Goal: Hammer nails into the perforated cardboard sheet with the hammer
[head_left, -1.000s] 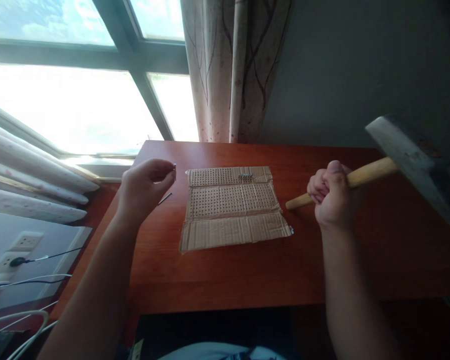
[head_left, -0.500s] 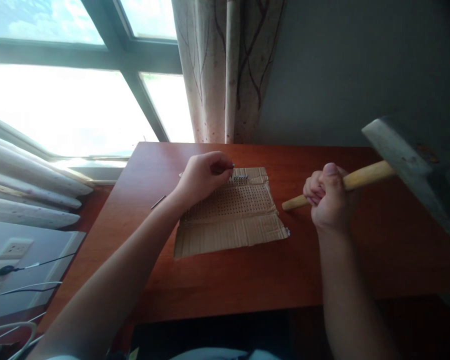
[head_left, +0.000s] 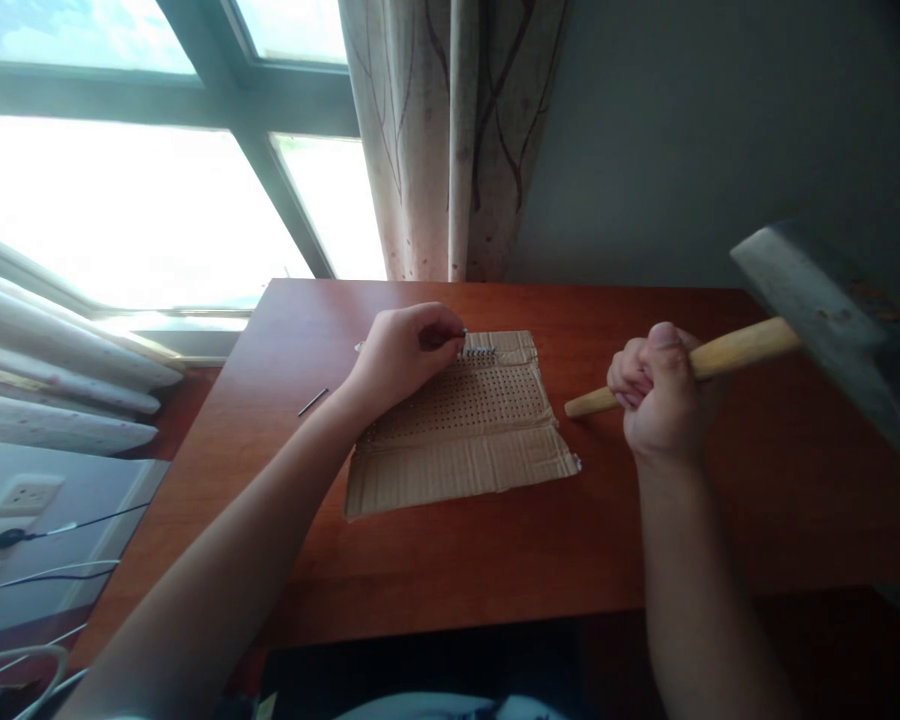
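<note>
My left hand (head_left: 418, 345) is closed in a pinch over the far part of a piece of corrugated cardboard (head_left: 450, 468). A small metal nail (head_left: 464, 332) shows just above its fingertips; the rest of it is hidden. Right beside the fingers, a short row of metal nails (head_left: 481, 351) stands in the cardboard. The middle of the sheet is dotted with rows of small dark holes. To the right, my right hand (head_left: 661, 392) is wrapped round the wooden handle of a hammer (head_left: 750, 347), whose big metal head is raised at the upper right.
The cardboard lies on a reddish-brown wooden table (head_left: 450, 570). A thin metal rod (head_left: 313, 402) rests left of the sheet. Beyond the table are a window (head_left: 120, 210) and a patterned curtain (head_left: 412, 150). Sockets with cables (head_left: 26, 535) are at the lower left.
The hammer's head has shifted slightly right and nearer to me. My left hand keeps its pinch at the same place on the cardboard. The view has moved a little.
</note>
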Demonstrator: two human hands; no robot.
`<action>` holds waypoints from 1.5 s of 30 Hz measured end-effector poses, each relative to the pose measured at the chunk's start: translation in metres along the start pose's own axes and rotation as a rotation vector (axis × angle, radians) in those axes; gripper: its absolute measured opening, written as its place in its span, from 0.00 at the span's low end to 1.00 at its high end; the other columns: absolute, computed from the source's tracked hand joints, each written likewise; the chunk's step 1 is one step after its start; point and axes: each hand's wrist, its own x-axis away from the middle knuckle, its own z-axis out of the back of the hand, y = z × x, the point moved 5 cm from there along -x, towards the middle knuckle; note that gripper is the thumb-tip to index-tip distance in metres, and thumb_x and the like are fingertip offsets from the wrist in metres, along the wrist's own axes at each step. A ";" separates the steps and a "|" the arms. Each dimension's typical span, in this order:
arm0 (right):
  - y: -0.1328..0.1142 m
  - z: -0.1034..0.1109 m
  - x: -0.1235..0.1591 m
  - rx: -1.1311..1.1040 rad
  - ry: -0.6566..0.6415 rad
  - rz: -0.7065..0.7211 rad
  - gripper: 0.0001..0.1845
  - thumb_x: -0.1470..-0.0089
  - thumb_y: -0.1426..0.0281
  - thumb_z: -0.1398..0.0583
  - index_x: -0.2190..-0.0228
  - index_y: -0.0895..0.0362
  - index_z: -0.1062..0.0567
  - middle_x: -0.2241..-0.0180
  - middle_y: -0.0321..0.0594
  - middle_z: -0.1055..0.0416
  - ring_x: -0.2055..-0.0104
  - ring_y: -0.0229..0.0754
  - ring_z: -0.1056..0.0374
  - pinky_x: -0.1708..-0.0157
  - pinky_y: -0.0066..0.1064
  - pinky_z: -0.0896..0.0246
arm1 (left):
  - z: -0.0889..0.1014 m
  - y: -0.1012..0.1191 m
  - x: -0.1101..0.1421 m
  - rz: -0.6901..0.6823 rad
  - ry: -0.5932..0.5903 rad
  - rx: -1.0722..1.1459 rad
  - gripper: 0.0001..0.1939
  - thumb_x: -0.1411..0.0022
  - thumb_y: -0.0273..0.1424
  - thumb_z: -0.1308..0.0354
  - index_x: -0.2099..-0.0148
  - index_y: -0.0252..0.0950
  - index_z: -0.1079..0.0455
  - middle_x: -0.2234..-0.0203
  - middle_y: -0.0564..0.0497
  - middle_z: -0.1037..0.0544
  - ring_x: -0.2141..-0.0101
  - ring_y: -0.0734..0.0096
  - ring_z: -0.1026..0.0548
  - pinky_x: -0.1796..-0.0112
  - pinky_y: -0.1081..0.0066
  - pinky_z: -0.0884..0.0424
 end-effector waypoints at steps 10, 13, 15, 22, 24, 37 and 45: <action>-0.001 0.002 0.001 0.004 0.010 0.015 0.30 0.41 0.58 0.38 0.85 0.54 0.46 0.88 0.26 0.55 0.88 0.28 0.56 0.88 0.28 0.66 | 0.000 0.000 0.001 0.007 -0.003 0.014 0.05 0.44 0.31 0.37 0.66 0.35 0.25 0.71 0.50 0.20 0.70 0.71 0.23 0.66 0.71 0.25; 0.000 0.002 0.001 -0.005 0.010 0.017 0.30 0.41 0.58 0.38 0.85 0.54 0.46 0.88 0.26 0.55 0.88 0.29 0.57 0.87 0.28 0.67 | 0.000 0.000 0.000 0.006 -0.005 0.011 0.05 0.44 0.31 0.37 0.66 0.35 0.25 0.71 0.50 0.20 0.70 0.71 0.23 0.66 0.71 0.25; -0.001 0.002 0.001 -0.001 0.011 0.016 0.30 0.41 0.58 0.38 0.85 0.54 0.46 0.87 0.26 0.55 0.88 0.29 0.57 0.87 0.29 0.67 | 0.000 0.000 0.000 0.007 -0.006 0.014 0.04 0.44 0.30 0.37 0.66 0.35 0.25 0.71 0.50 0.20 0.70 0.71 0.23 0.66 0.71 0.25; -0.003 0.000 0.001 -0.016 0.005 0.023 0.30 0.41 0.58 0.37 0.85 0.54 0.46 0.88 0.26 0.55 0.88 0.29 0.56 0.87 0.29 0.67 | -0.001 -0.001 0.000 -0.001 0.002 0.030 0.03 0.44 0.28 0.38 0.66 0.34 0.25 0.71 0.51 0.20 0.71 0.73 0.24 0.66 0.72 0.27; -0.002 0.000 0.001 -0.013 0.007 0.020 0.30 0.42 0.58 0.37 0.85 0.54 0.46 0.88 0.26 0.55 0.88 0.28 0.56 0.88 0.28 0.67 | -0.001 -0.001 0.000 0.000 0.000 0.035 0.04 0.44 0.29 0.37 0.65 0.34 0.25 0.72 0.51 0.20 0.71 0.73 0.24 0.66 0.72 0.27; -0.004 0.000 0.001 -0.007 0.001 0.019 0.30 0.42 0.58 0.37 0.85 0.54 0.46 0.88 0.26 0.55 0.88 0.29 0.57 0.87 0.29 0.67 | -0.001 -0.001 0.000 0.000 -0.002 0.027 0.05 0.44 0.30 0.37 0.66 0.34 0.25 0.72 0.51 0.20 0.71 0.72 0.24 0.68 0.72 0.27; -0.004 0.001 0.001 0.043 0.016 0.003 0.29 0.41 0.57 0.39 0.84 0.54 0.46 0.87 0.25 0.56 0.88 0.29 0.57 0.87 0.28 0.66 | -0.002 -0.002 0.001 -0.003 0.005 0.011 0.05 0.44 0.31 0.37 0.66 0.34 0.24 0.72 0.50 0.19 0.72 0.72 0.24 0.67 0.72 0.26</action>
